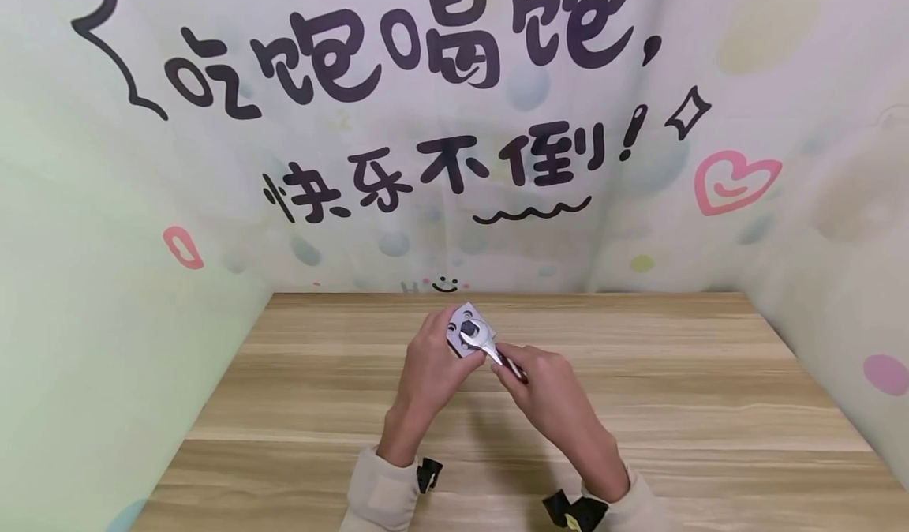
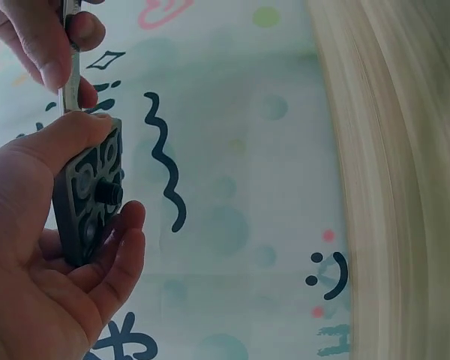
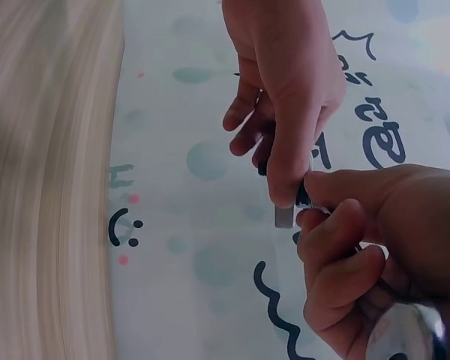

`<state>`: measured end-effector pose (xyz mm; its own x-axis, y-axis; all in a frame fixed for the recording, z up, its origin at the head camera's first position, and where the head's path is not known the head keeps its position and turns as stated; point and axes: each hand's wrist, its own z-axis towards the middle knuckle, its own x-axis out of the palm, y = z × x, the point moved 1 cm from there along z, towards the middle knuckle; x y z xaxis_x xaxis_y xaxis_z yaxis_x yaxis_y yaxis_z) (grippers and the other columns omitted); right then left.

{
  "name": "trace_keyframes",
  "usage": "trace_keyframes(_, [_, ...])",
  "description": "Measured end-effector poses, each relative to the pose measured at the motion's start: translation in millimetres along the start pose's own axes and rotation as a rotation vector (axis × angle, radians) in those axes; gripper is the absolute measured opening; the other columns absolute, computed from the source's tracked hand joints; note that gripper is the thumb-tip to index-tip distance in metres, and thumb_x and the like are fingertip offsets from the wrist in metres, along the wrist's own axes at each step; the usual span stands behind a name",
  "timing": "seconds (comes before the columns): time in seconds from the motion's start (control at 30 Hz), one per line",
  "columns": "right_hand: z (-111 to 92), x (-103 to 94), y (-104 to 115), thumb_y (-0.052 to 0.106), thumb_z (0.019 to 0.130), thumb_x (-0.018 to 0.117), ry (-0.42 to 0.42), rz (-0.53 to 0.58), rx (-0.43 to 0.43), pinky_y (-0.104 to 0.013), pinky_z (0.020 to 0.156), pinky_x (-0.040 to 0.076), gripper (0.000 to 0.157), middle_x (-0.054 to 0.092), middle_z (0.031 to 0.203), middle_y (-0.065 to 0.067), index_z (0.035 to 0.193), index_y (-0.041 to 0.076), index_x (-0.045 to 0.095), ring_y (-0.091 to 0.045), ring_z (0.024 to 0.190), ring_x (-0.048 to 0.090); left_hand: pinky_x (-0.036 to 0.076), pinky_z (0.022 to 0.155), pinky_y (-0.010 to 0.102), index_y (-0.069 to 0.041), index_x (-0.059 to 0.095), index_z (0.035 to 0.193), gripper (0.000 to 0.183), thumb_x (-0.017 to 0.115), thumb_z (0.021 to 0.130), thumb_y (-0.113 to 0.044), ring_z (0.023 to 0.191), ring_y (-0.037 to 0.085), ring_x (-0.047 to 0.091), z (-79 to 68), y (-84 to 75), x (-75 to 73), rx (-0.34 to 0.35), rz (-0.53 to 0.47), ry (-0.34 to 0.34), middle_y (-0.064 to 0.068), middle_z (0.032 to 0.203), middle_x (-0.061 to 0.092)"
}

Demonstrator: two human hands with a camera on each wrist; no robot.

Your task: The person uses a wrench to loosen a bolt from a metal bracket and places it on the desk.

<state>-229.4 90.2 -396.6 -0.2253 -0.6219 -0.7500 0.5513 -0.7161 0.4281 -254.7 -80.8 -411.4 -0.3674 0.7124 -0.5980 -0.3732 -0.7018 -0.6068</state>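
A square metal plate (image 1: 460, 348) with several round recesses is held up over the table by my left hand (image 1: 435, 366). Its thumb lies along one edge in the left wrist view, with the fingers behind the plate. From the plate's middle, a dark bolt (image 2: 109, 192) sticks out. In the head view, the open end of a silver wrench (image 1: 487, 344) sits around the dark bolt head (image 1: 469, 327) on the upper face. My right hand (image 1: 548, 386) grips the wrench's handle, fingers curled round it. The wrench's shiny other end (image 3: 406, 334) shows below that hand.
Beneath both hands is a wood-grain table (image 1: 675, 374). A printed cloth backdrop (image 1: 341, 256) with dark lettering rises at its back edge, and pale walls stand at both sides. Black camera mounts (image 1: 578, 512) sit at the wrists.
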Motion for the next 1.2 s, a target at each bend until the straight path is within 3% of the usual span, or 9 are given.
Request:
trace_keyframes(0.2, [-1, 1.9, -1, 0.015, 0.080, 0.082, 0.023, -0.021, 0.020, -0.023, 0.055, 0.040, 0.029, 0.058, 0.069, 0.006, 0.106, 0.008, 0.074, -0.005, 0.059, 0.046, 0.052, 0.066, 0.030, -0.005, 0.060, 0.127, 0.063, 0.085, 0.072, -0.021, 0.082, 0.019, 0.062, -1.0, 1.7, 0.4, 0.041, 0.025, 0.038, 0.011, 0.106, 0.065])
trace_keyframes(0.37, [-2, -0.4, -9, 0.016, 0.081, 0.082, 0.013, -0.068, 0.008, -0.023, 0.053, 0.041, 0.025, 0.064, 0.075, 0.005, 0.105, 0.014, 0.077, -0.005, 0.058, 0.049, 0.053, 0.072, 0.033, -0.005, 0.060, 0.127, 0.064, 0.088, 0.073, -0.023, 0.087, 0.018, 0.062, -1.3, 4.2, -4.8, 0.080, -0.009, 0.116, 0.009, 0.108, 0.065])
trace_keyframes(0.5, [-2, -4.1, -13, 0.017, 0.082, 0.082, 0.020, -0.073, 0.023, -0.021, 0.049, 0.035, 0.024, 0.060, 0.072, 0.007, 0.105, 0.016, 0.078, -0.004, 0.054, 0.042, 0.054, 0.075, 0.034, -0.005, 0.059, 0.128, 0.066, 0.089, 0.073, -0.023, 0.091, 0.018, 0.062, -1.1, 4.8, -7.9, 0.082, -0.050, 0.170, 0.007, 0.111, 0.065])
trace_keyframes(0.73, [-1, -8.0, -18, 0.013, 0.084, 0.079, -0.006, -0.084, -0.002, -0.020, 0.050, 0.037, 0.024, 0.063, 0.076, 0.008, 0.108, 0.017, 0.078, -0.002, 0.054, 0.042, 0.052, 0.074, 0.030, -0.005, 0.060, 0.130, 0.067, 0.090, 0.071, -0.020, 0.089, 0.015, 0.060, 0.5, 3.9, -11.1, 0.082, -0.116, 0.220, 0.005, 0.112, 0.065])
trace_keyframes(0.93, [-1, -7.7, -22, 0.010, 0.084, 0.078, -0.042, -0.122, -0.038, -0.021, 0.051, 0.040, 0.026, 0.066, 0.081, 0.007, 0.109, 0.018, 0.078, -0.006, 0.058, 0.050, 0.054, 0.078, 0.036, -0.007, 0.060, 0.129, 0.065, 0.089, 0.072, -0.016, 0.093, 0.015, 0.061, 1.2, 2.6, -13.5, 0.093, -0.188, 0.280, 0.006, 0.116, 0.065])
trace_keyframes(1.2, [0, -5.7, -24, 0.006, 0.080, 0.081, -0.079, -0.178, -0.087, -0.031, 0.059, 0.050, 0.029, 0.071, 0.085, 0.007, 0.106, 0.019, 0.079, -0.014, 0.069, 0.064, 0.054, 0.075, 0.027, -0.005, 0.058, 0.130, 0.066, 0.088, 0.072, -0.011, 0.091, 0.014, 0.060, 1.4, 4.4, -15.6, 0.128, -0.240, 0.362, 0.006, 0.113, 0.063])
